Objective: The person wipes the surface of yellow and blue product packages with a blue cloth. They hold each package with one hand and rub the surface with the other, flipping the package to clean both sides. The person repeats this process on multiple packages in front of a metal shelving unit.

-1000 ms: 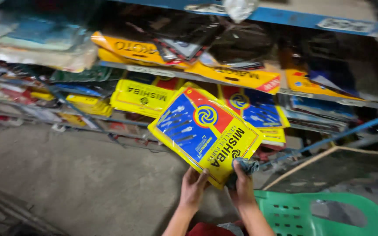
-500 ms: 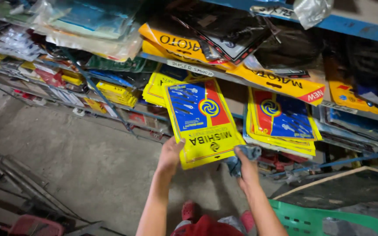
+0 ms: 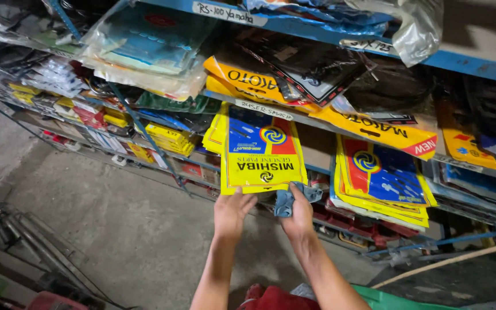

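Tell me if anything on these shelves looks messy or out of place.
Yes. The orange packets on the middle shelf lie askew, overlapping at angles, and a clear plastic bag droops over the top shelf's edge. The yellow packet in the left hand and right hand stands upright; the right hand also holds a blue cloth.

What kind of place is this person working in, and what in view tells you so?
Probably a spare-parts shop or stockroom: blue metal shelves with handwritten labels, stacks of flat yellow and blue packets, and a bare concrete floor.

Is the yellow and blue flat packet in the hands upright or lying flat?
Upright: the yellow and blue flat plastic packet stands on its lower edge against the shelf, gripped there by the left hand and right hand.
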